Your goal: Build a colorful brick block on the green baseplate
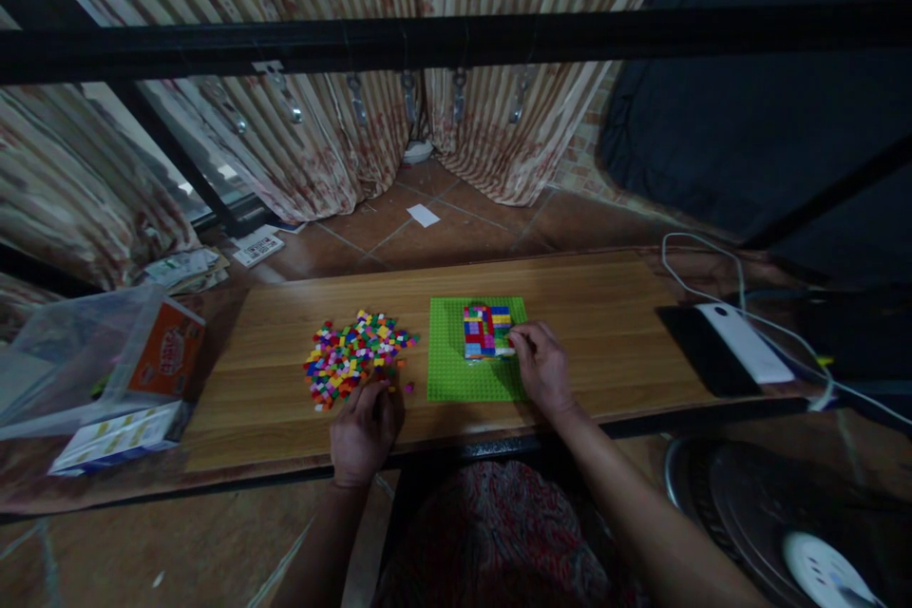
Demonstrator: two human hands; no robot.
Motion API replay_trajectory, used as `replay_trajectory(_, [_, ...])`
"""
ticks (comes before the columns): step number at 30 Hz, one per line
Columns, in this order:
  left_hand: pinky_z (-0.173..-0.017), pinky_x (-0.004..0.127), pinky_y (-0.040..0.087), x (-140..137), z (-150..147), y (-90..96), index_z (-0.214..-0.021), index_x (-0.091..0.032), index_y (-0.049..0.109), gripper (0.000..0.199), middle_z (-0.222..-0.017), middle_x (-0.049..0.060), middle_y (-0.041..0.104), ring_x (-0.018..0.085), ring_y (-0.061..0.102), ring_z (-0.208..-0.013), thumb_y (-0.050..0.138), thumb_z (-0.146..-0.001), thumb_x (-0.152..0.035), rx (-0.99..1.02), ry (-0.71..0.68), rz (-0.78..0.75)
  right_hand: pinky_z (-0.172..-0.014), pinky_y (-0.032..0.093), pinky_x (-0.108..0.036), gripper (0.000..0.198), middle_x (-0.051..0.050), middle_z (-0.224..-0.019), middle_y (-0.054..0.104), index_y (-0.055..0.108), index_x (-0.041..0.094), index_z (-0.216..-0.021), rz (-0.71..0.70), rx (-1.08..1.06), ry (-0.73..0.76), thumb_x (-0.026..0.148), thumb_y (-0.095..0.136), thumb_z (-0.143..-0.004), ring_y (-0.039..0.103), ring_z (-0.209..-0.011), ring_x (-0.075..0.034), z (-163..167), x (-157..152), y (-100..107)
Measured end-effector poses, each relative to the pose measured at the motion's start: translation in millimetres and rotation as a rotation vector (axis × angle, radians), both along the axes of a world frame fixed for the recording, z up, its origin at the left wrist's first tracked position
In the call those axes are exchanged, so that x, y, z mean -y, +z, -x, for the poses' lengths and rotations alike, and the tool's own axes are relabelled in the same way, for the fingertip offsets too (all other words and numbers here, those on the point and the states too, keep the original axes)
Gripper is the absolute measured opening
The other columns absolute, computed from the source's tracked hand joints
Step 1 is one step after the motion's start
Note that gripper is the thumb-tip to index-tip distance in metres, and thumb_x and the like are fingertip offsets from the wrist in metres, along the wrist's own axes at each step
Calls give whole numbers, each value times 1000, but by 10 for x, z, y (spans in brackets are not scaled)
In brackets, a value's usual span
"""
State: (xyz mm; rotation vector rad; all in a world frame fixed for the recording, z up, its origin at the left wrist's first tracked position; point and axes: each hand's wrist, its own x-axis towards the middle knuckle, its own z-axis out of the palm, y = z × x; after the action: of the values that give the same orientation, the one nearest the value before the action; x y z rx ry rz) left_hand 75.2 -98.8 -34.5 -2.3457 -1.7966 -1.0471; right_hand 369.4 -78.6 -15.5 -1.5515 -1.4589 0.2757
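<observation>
A person seated at a wood-topped bench (605, 304) works with both hands over small toy bricks, the green baseplate (446, 370) lying nearly centered before the lap, where either arm can probably reach it. On the plate, toward its upper right, sits a compact multicolored brick build (488, 332), with bare studs visible to its left and below. The right hand (542, 369) meets the build's right edge, thumb and fingers drawn narrowly together, a grip that seems suited to pieces this small; whether a brick is between them cannot be told. The left hand (362, 427) curls at the near edge of a loose brick pile (356, 351), its fingers bent in and their tips too dim to show if anything is held. The pile is spread flat just left of the plate, likely so single colors can be spotted and reached easily. One pink brick (408, 388) lies apart between them. A white device (741, 342) and a clear plastic box (85, 370) rest at opposite ends, well away from the bricks.
</observation>
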Motion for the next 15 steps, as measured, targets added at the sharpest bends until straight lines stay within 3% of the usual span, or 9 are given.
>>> replay_trajectory(8, [-70, 25, 52, 12, -4, 16, -97, -21, 64, 16, -93, 6, 72, 17, 68, -81, 51, -89, -25, 15, 0, 43, -87, 47, -37, 17, -6, -95, 60, 65, 21, -81, -47, -141, -23, 35, 56, -86, 57, -95, -21, 26, -83, -71])
replay_trajectory(15, [-69, 25, 51, 14, -8, 12, -96, -20, 64, 16, -91, 6, 71, 17, 68, -79, 52, -89, -26, -1, 17, 39, -76, 49, -32, 26, -2, -85, 63, 61, 20, -89, 41, -474, -80, 43, 64, -78, 59, -80, -17, 45, -136, -208])
